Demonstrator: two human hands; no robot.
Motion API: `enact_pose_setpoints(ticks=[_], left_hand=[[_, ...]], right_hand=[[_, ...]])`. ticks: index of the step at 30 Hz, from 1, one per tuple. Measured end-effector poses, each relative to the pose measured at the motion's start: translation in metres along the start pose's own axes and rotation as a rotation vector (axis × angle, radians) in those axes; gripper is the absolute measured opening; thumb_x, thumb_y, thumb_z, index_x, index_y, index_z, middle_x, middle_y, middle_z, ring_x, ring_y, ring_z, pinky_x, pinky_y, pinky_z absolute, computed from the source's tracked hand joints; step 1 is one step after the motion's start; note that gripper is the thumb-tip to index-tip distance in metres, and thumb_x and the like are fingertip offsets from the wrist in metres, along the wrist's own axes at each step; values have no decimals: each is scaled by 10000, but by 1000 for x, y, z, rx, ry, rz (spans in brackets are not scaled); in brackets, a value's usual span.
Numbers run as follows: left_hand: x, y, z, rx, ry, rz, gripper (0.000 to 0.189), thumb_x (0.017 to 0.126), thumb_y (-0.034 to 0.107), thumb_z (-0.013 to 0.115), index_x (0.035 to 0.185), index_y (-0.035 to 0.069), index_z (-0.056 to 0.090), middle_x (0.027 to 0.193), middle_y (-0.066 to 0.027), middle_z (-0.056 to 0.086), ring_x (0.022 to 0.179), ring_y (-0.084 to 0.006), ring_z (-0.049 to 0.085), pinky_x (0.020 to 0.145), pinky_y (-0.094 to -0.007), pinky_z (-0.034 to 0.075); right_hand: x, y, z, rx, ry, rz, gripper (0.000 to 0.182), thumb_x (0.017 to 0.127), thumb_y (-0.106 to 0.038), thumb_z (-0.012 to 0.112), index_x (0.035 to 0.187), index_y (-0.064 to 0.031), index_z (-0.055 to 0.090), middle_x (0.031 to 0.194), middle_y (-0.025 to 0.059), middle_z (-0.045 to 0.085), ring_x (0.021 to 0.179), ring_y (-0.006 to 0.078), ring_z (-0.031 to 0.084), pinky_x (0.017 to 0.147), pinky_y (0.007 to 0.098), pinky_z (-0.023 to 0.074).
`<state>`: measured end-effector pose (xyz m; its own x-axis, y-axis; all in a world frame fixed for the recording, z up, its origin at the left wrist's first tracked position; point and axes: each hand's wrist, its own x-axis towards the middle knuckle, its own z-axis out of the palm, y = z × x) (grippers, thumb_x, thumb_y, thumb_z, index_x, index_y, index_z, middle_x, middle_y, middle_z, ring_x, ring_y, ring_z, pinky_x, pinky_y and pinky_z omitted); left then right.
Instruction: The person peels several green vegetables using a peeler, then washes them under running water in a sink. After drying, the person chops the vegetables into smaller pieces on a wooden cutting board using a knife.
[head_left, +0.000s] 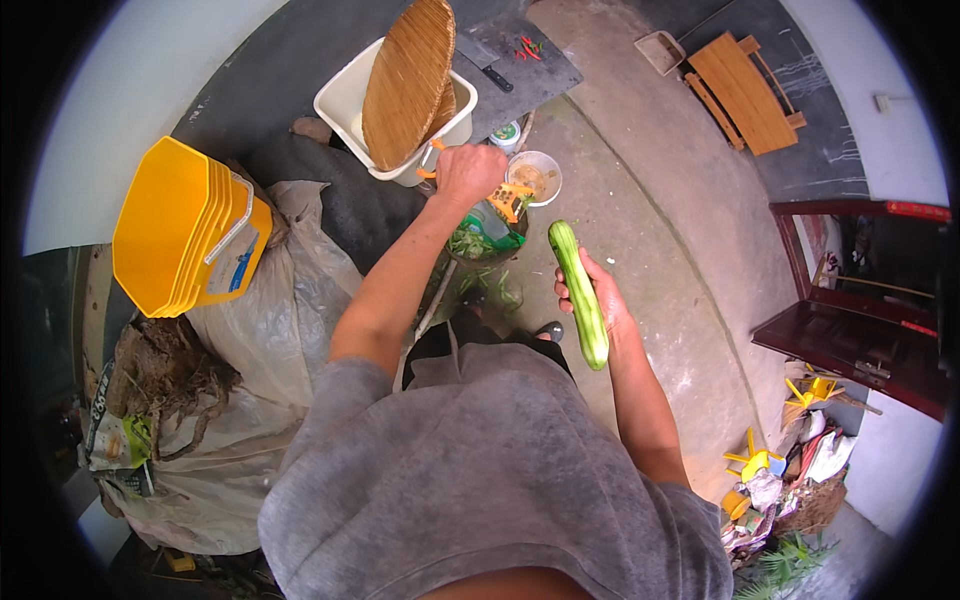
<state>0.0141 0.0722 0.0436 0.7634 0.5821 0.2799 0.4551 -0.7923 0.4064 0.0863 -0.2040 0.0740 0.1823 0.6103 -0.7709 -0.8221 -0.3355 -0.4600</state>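
My left hand is closed around an orange peeler. Its forked head pokes out left of the fist, and a perforated end shows on the right. Just below the fist stands a bin with a green bag and green peelings in it. In my right hand is a long green gourd, its skin mostly pared to pale green streaks. The gourd is held lengthwise, apart from the peeler. More peelings lie on the floor near my feet.
A white bucket with brownish contents stands beside the bin. Beyond are a white basin holding woven lids and a slab with a cleaver and red chillies. Stacked yellow buckets stand left.
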Motion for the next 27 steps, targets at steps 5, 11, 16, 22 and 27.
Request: enact_pose_setpoints(ticks=[5,11,16,22,27], left_hand=[[-28,43,-10,-299,-65,68,292,813,264,565,600,87,656,624,-150,632,581,-346,634,550,-457,499],[-19,29,9,-119,1,251,284,801,227,565,561,88,625,601,-121,633,552,-334,630,507,-455,494],[-12,8,-2,-41,80,104,280,795,202,577,537,97,611,591,-100,637,537,-305,637,462,-434,485],[-45,61,-2,-291,6,292,267,803,207,566,569,92,625,602,-106,639,537,-305,635,468,-433,490],[-9,-5,11,-9,76,74,275,802,214,560,573,101,661,591,-138,639,537,-319,646,518,-437,517]], right_hand=[[17,4,-5,-30,81,-47,522,897,-622,533,1081,-139,601,753,17,572,580,148,516,544,374,452],[7,7,-3,-64,-9,4,495,917,-591,523,1178,-177,599,752,26,575,537,160,518,516,374,455],[4,5,-2,-10,-6,-23,415,982,-484,467,1192,-136,550,843,43,567,654,162,534,502,327,461],[17,11,-1,-184,124,-91,327,988,-505,432,1166,-246,522,798,39,575,556,171,512,496,402,459],[2,3,-2,-109,-50,-7,335,997,-509,407,1180,-245,503,851,34,576,607,154,521,494,363,441]])
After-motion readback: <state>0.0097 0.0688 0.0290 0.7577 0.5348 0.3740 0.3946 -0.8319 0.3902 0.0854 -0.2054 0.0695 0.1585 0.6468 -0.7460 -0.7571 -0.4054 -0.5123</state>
